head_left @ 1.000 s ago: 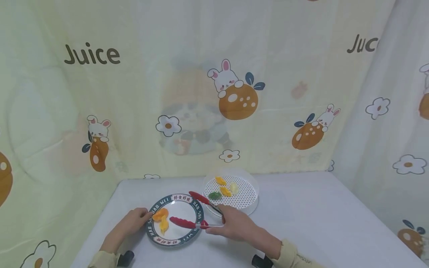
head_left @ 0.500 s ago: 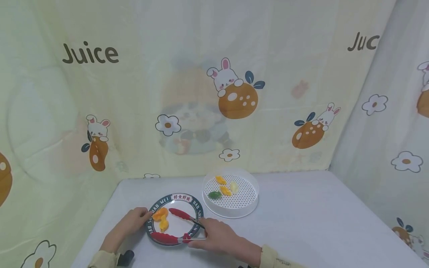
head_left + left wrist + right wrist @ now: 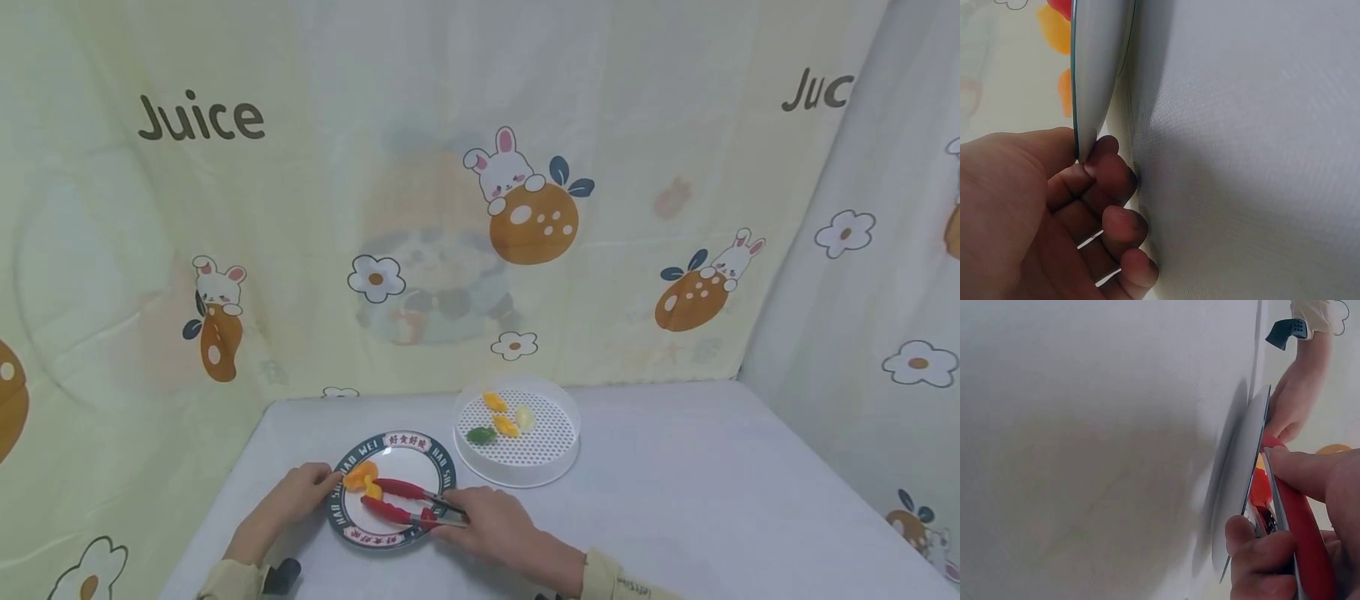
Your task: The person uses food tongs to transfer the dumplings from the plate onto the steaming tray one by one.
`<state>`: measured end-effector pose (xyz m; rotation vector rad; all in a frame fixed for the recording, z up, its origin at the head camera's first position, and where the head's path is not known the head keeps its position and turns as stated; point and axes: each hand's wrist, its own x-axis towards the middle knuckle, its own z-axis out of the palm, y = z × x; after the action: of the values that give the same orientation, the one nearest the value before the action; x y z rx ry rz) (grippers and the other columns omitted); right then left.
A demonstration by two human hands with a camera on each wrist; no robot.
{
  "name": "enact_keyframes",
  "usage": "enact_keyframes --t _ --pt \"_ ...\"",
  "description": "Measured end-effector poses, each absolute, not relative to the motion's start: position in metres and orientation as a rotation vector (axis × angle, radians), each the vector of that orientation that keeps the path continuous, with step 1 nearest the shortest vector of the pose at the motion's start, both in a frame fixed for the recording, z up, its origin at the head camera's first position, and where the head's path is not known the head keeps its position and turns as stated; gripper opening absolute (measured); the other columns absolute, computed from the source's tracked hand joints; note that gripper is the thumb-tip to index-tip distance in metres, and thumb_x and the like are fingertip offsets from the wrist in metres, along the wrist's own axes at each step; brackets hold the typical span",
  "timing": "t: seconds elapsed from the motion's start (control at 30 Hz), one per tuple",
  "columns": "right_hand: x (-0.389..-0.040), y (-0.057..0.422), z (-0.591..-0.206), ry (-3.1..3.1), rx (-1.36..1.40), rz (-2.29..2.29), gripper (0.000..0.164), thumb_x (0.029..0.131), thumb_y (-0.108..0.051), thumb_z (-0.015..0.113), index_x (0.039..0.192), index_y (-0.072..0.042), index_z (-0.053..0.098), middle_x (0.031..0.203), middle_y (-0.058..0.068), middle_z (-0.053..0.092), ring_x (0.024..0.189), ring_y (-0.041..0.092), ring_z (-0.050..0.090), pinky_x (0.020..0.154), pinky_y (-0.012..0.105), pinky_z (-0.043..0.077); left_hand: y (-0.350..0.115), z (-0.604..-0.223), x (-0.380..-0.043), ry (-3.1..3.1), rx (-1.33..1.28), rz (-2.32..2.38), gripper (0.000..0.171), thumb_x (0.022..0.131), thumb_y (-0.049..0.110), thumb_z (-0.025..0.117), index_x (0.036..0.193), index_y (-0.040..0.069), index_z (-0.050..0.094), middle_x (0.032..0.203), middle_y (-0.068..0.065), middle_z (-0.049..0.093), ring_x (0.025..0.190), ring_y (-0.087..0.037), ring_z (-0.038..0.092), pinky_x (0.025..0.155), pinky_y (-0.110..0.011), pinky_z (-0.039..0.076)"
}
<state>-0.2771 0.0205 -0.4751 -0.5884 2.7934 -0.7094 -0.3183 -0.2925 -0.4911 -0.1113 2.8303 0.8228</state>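
My left hand pinches the left rim of a white plate with a dark green lettered border. In the left wrist view the thumb lies over that rim and the fingers are curled beneath it. My right hand grips red-tipped metal tongs over the plate; their red handle shows in the right wrist view. Between the tong tips is a small yellow dumpling-shaped piece, partly hidden by them. An orange piece lies against it on the plate's left side.
Behind and right of the plate stands a round white steamer basket with a perforated floor. It holds two yellow pieces, a pale one and a green one. A printed curtain hangs behind the white table.
The right hand has brought the tongs from beside the basket leftward over the plate. Their tips, wide apart before, have closed in around the yellow piece. The left hand keeps its hold on the rim.
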Motion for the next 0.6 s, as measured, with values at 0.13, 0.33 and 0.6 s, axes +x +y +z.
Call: enact_keyframes --t 0.13,0.33,0.6 --pt "-0.277 0.024 -0.470 2.788 -0.597 -0.718 0.055 0.084 -0.058 0.073 0.128 -0.024 0.068 0.070 -0.007 0.048 0.069 0.008 0.048 0.057 0.026 0.034 -0.292 -0.490 -0.319 2.827 -0.110 0.822 0.027 0.103 0.030 0.055 0.085 0.010 0.061 0.075 -0.004 0.056 0.073 -0.017 0.051 0.067 -0.030 0.043" --pt "-0.276 0.035 -0.451 2.848 -0.636 -0.755 0.058 0.087 -0.057 0.070 0.130 -0.020 0.066 0.074 -0.008 0.053 0.069 0.008 0.048 0.056 0.024 0.037 -0.290 -0.489 -0.318 2.838 -0.113 0.811 0.028 0.103 0.029 0.054 0.083 0.010 0.060 0.074 -0.004 0.056 0.071 -0.017 0.051 0.065 -0.030 0.043" --pt "-0.278 0.051 -0.441 2.899 -0.642 -0.764 0.056 0.088 -0.057 0.069 0.128 -0.019 0.066 0.075 -0.009 0.053 0.068 0.007 0.048 0.056 0.024 0.037 -0.290 -0.490 -0.316 2.853 -0.108 0.809 0.029 0.103 0.029 0.054 0.081 0.010 0.059 0.073 -0.003 0.055 0.070 -0.016 0.050 0.064 -0.029 0.042"
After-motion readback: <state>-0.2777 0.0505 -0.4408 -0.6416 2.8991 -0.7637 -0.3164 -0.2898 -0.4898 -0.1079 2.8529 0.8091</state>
